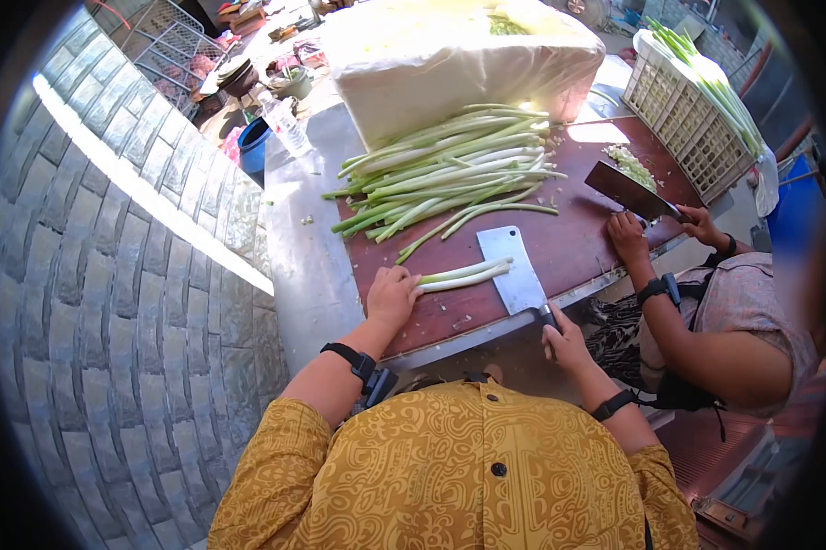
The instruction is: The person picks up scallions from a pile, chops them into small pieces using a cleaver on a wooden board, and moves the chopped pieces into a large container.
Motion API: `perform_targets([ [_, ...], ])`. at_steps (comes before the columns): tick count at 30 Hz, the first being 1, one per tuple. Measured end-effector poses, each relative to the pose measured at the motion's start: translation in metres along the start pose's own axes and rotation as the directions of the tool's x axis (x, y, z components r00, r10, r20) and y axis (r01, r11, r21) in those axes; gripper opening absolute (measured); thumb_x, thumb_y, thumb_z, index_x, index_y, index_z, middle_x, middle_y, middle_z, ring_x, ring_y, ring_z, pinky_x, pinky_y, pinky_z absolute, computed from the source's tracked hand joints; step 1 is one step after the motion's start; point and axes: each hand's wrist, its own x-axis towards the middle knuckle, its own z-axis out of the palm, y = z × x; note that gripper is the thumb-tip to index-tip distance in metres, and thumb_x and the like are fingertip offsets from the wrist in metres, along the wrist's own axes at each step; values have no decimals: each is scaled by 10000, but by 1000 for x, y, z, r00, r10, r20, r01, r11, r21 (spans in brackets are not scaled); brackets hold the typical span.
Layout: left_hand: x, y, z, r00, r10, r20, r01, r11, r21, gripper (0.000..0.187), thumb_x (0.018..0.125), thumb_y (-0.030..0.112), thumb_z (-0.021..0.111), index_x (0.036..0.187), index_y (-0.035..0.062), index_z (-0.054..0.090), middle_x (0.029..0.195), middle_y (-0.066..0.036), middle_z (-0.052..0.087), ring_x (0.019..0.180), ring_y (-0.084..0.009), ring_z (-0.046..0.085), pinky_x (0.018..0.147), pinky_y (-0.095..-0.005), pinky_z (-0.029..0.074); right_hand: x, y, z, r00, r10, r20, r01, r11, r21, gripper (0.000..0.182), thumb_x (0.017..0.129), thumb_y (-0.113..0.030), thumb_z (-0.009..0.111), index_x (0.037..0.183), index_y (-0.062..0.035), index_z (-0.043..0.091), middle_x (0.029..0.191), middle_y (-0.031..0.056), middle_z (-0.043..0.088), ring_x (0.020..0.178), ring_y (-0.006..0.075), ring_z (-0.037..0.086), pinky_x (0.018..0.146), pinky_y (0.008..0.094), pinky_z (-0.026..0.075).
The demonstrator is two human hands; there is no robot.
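Left hand (392, 295) pressed down on the root ends of a few green onion stalks (463, 273), fingers curled over them, pinning them flat on the dark red cutting board (578, 243) so they cannot roll. Right hand (567, 343) closed around the handle of a cleaver (516, 269) at the board's near edge, broad blade lying over the far tips of those stalks, placed where a cut would take off the ends. Stalks laid crosswise near the board's front edge, between the two hands.

Farther back on the board, a big pile of uncut green onions (450, 170), all lying the same way, probably so a few can be drawn forward at a time. Behind the board, a large white block (459, 55) wrapped in sheeting. At the board's right end, a co-worker's hand (628, 236) gripping a second cleaver (628, 190), with chopped pieces (631, 165) heaped just beyond its blade. Past that end of the board, a white plastic crate (683, 119) with more long greens on top. Left of the board, a metal counter (303, 266), then a brick wall (110, 302)
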Motion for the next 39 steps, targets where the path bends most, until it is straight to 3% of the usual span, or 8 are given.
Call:
perform_targets([
  [23, 0, -6, 8, 999, 8, -46, -13, 992, -127, 192, 723, 157, 717, 903, 92, 706, 901, -49, 581, 890, -275, 519, 796, -363, 450, 21, -25, -6, 996, -2, 91, 12, 994, -112, 575, 884, -69, 505, 1436, -87, 347, 664, 29, 520, 440, 94, 479, 426, 237, 396],
  [32, 0, -7, 11, 999, 6, -44, -11, 993, -121, 171, 728, 161, 712, 883, 92, 691, 893, -46, 575, 880, -271, 520, 776, -373, 444, 46, -35, -12, 991, 12, 137, 6, 991, -132, 572, 893, -59, 506, 1440, -107, 346, 656, 26, 507, 444, 99, 473, 419, 240, 396],
  [35, 0, -5, 11, 999, -37, -22, 35, 997, -72, 158, 731, 203, 701, 872, 137, 669, 898, 1, 570, 882, -246, 523, 748, -395, 429, 49, -35, -21, 988, 12, 156, 11, 989, -146, 571, 894, -58, 506, 1440, -110, 346, 656, 25, 505, 450, 99, 474, 417, 239, 394],
  [39, 0, 6, 3, 997, -71, 11, 71, 997, -4, 271, 729, 211, 705, 975, 120, 640, 949, -35, 579, 924, -261, 535, 781, -403, 423, 37, -33, -21, 989, -9, 147, 36, 984, -177, 574, 889, -59, 509, 1439, -114, 350, 658, 25, 505, 451, 95, 473, 417, 236, 395],
])
